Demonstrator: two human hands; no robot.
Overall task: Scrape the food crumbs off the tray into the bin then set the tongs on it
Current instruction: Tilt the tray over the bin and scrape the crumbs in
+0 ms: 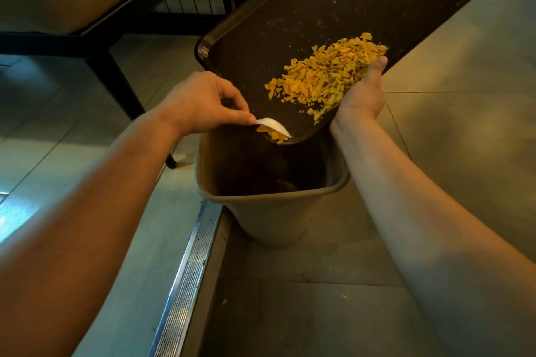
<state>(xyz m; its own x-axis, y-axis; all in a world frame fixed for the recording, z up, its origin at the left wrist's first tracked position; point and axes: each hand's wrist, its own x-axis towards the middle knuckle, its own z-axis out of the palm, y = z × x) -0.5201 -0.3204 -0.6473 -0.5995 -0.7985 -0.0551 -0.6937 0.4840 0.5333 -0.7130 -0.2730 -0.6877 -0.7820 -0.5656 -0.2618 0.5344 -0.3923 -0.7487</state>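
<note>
Risk: crumbs (327, 78) sliding off the tilted tray (362, 9) past the bin (269, 197) rim at 6 o'clock, a few already on the floor. Left hand (200, 101): fingertips pinched on white scraper (274, 126) at the tray's low corner. Right hand (361, 95): thumb curled over tray edge at 3 o'clock. Tongs: not in view

A dark brown tray (333, 9) is held tilted, its low corner over the open beige bin (269, 211) just below the left hand (200, 101). Yellow crumbs (327, 75) are heaped against the right hand (362, 95), and a few are gathered under a white scraper (274, 126) pinched at the left fingertips.
</note>
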